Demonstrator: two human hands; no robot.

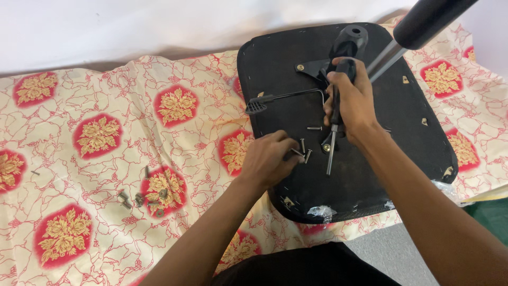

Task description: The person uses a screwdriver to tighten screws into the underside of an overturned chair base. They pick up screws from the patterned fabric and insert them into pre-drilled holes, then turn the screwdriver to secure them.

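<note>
Far on the left lies a cream cloth with red patches and gold flowers (pixel 95 159), spread over the whole work place. On it sits a small heap of grey metal screws and nuts (pixel 140 198), well apart from both hands. One more tiny screw (pixel 35 172) lies alone near the left edge.

Next comes the left hand (pixel 267 159). Its fingers are curled together and pinch a short silver screw (pixel 297 153) at the tips. Two more short screws (pixel 305 150) lie just beside those fingertips, on the black upside-down chair seat (pixel 413 137). Another screw (pixel 314 128) lies a bit higher up on the seat, between the two hands.

The seat lies flat on the cloth with its bottom side up. A thin black lever with a flat paddle end (pixel 280 99) sticks out to the left from the black metal plate in the middle (pixel 316 68).

Then comes the right hand (pixel 352 103). It is shut tight around the black handle of a screwdriver (pixel 336 114). The screwdriver runs up and down, with its silver shaft pointing toward the person. The tip (pixel 328 170) is just to the right of the pinched screw, so the left hand is the nearer one to the loose screws.

At the top right, a shiny metal post with a black round end (pixel 423 21) sticks up from the seat.
</note>
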